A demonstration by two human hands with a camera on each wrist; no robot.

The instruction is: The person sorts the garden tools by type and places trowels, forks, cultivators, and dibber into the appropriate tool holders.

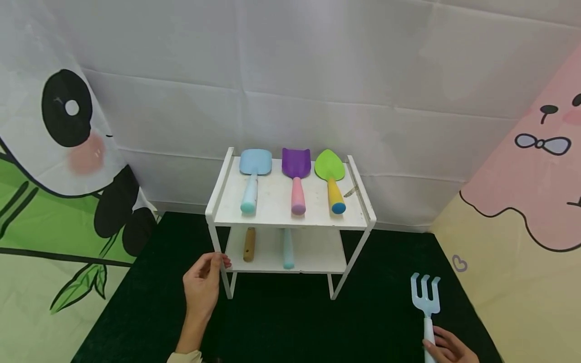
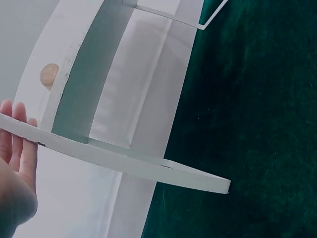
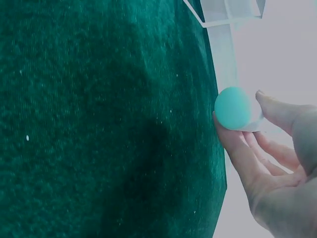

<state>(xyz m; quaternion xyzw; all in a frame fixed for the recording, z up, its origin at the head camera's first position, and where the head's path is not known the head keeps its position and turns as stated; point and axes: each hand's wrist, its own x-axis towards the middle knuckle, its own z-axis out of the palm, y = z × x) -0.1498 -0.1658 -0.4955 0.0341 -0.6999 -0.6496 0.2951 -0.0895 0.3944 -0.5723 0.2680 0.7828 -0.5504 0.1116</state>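
My left hand [image 1: 202, 282] grips the front left leg [image 2: 124, 166] of a small white two-tier shelf [image 1: 272, 218]; in the left wrist view its fingers [image 2: 18, 139] pass behind the leg. Off to the right, my right hand [image 1: 449, 347] holds a light blue garden hand fork [image 1: 426, 302] by its handle, tines upward. The rounded turquoise handle end [image 3: 233, 108] shows between thumb and fingers in the right wrist view. On the top tier lie a light blue spade [image 1: 255, 162], a purple shovel with a pink handle [image 1: 297, 194] and a green trowel with a yellow handle [image 1: 330, 165].
A brown wooden handle [image 1: 249, 244] and a pale blue handle [image 1: 288, 249] lie on the lower tier, their far ends hidden by the upper one. Dark green cloth [image 1: 363, 322] covers the floor. A white sheet [image 1: 317, 65] hangs behind, with printed cartoon panels at both sides.
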